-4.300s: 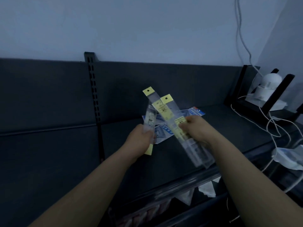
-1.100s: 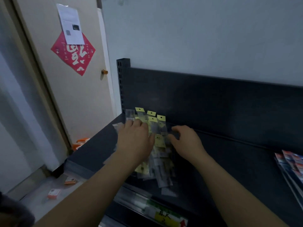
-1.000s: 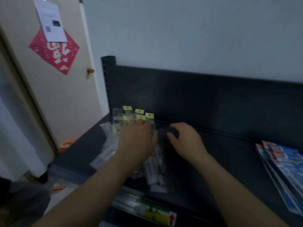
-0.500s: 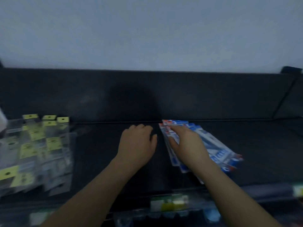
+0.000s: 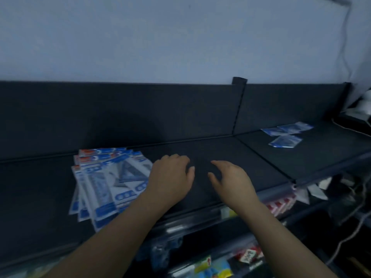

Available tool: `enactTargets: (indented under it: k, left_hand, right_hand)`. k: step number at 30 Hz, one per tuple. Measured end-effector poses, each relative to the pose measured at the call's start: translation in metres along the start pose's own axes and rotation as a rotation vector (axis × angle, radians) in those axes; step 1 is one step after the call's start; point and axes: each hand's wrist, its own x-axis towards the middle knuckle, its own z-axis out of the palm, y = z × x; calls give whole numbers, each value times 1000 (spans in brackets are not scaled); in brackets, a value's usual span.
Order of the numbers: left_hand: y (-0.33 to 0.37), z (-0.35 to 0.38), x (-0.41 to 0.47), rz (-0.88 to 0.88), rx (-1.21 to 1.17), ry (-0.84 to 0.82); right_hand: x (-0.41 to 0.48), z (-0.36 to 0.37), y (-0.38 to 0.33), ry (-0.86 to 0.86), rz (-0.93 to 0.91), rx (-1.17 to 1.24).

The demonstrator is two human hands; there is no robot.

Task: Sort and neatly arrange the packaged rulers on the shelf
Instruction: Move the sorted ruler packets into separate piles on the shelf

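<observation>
A fanned pile of blue-and-white packaged ruler sets point(image 5: 108, 181) lies on the dark shelf point(image 5: 220, 149) at the left. My left hand point(image 5: 170, 177) hovers palm down just right of that pile, fingers loosely curled, holding nothing. My right hand point(image 5: 230, 181) hangs over bare shelf a little further right, fingers relaxed and spread, also holding nothing. A few more blue packets point(image 5: 286, 135) lie far right on the adjoining shelf section. The yellow-tagged rulers are out of view.
A slotted upright post point(image 5: 237, 105) splits the back panel. White devices and cables point(image 5: 359, 111) sit at the far right end. Below the shelf's front rail point(image 5: 277, 192) hang red and coloured packets point(image 5: 249, 255) on lower shelves.
The view has swung right, so the blue pile now lies left of both hands. My right hand has come off that pile and sits over bare shelf.
</observation>
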Motion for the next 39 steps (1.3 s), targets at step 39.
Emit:
enactTargets:
  k: [39]
  left_hand:
    - [293,262,351,-164,-111,-494]
  right_hand:
    - [218,-84,479,-40,354,6]
